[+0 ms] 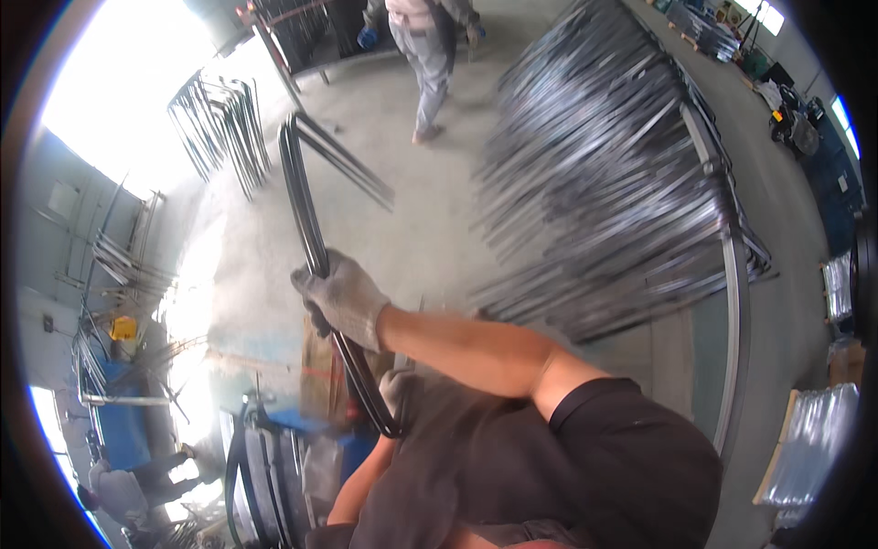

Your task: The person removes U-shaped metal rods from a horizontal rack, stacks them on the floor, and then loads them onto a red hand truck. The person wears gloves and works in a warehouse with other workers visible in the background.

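Observation:
A bundle of dark, glossy bent metal tubes (306, 206) is held out in front of my body, its upper legs slanting off to the right. Around the middle of the bundle, my right hand (343, 297) is closed, in a light grey glove. My left hand (398, 389), gloved too, looks closed on the bundle near its lower bend; the tubes and my dark shirt partly hide its fingers.
A long rack (732, 265) piled with many similar dark tubes (594, 156) stands on the right. Bent tubes (224, 128) stand on the floor at far left. Another person (425, 55) is on foot ahead; a second person (123, 494) is at lower left.

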A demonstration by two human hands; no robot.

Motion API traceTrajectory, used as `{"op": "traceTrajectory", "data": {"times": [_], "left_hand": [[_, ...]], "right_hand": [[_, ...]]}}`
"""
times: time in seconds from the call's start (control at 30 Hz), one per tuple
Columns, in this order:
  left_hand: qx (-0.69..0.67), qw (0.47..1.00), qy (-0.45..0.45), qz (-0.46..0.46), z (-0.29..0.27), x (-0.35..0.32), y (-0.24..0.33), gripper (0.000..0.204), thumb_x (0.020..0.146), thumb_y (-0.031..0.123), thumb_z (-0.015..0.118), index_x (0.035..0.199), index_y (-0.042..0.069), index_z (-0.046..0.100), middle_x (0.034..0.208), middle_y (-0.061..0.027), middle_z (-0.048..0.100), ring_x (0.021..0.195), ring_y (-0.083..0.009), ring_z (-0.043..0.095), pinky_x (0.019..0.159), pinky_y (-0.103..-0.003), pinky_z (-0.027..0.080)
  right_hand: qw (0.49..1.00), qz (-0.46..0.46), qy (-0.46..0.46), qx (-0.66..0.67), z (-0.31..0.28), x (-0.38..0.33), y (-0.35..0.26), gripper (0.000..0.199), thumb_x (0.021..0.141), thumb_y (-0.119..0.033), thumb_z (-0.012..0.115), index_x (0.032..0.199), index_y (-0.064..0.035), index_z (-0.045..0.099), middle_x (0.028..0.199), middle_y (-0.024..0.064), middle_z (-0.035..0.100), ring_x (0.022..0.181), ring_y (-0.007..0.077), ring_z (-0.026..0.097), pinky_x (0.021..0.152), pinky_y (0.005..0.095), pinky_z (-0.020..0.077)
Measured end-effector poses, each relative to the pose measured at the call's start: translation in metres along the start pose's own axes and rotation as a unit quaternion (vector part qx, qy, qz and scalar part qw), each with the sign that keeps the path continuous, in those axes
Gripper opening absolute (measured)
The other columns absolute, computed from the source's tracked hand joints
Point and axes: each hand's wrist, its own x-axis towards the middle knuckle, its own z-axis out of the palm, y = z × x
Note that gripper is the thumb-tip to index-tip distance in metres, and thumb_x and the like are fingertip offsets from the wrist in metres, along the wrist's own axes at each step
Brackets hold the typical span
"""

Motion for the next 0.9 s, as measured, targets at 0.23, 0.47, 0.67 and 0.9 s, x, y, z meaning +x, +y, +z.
{"op": "traceTrajectory", "data": {"times": [0.23, 0.47, 0.67, 0.9], "left_hand": [[0.001, 1.0, -0.013, 0.0, 0.046, 0.116, -0.047, 0.021, 0.101, 0.019, 0.078, 0.116, 0.007, 0.083, 0.121, -0.019, 0.08, 0.113, -0.0381, 0.078, 0.098, -0.045, 0.061], [0.064, 0.988, -0.137, 0.015, 0.048, 0.241, 0.003, 0.027, 0.099, 0.017, 0.08, 0.125, 0.009, 0.083, 0.121, -0.0229, 0.079, 0.11, -0.044, 0.078, 0.092, -0.049, 0.061], [-0.096, 0.962, -0.25, -0.054, 0.059, 0.342, -0.004, 0.03, 0.105, 0.016, 0.079, 0.128, -0.002, 0.076, 0.109, -0.0099, 0.077, 0.102, -0.0249, 0.075, 0.089, -0.041, 0.063], [-0.487, 0.8, -0.153, -0.315, -0.024, 0.492, -0.071, 0.038, 0.105, 0.009, 0.073, 0.141, -0.003, 0.073, 0.126, -0.0097, 0.077, 0.121, -0.0232, 0.073, 0.109, -0.042, 0.058]], "right_hand": [[0.998, -0.004, -0.024, -0.054, -0.051, 0.077, -0.065, 0.031, 0.114, -0.035, 0.074, 0.116, -0.0087, 0.058, 0.082, 0.0027, 0.061, 0.059, 0.0131, 0.058, 0.051, 0.0345, 0.051], [0.983, -0.033, 0.016, -0.182, -0.083, 0.149, -0.109, 0.034, 0.113, -0.039, 0.072, 0.117, -0.0064, 0.064, 0.075, 0.0057, 0.062, 0.056, 0.0199, 0.061, 0.048, 0.0419, 0.0531], [0.953, 0.002, 0.068, -0.295, -0.128, 0.221, -0.164, 0.046, 0.112, -0.048, 0.071, 0.126, -0.004, 0.069, 0.082, 0.0128, 0.071, 0.071, 0.0273, 0.072, 0.059, 0.0495, 0.0592], [0.882, -0.01, 0.085, -0.463, -0.159, 0.291, -0.154, 0.05, 0.111, -0.045, 0.074, 0.133, -0.0002, 0.069, 0.094, 0.0188, 0.077, 0.081, 0.034, 0.078, 0.073, 0.0477, 0.0637]]}}
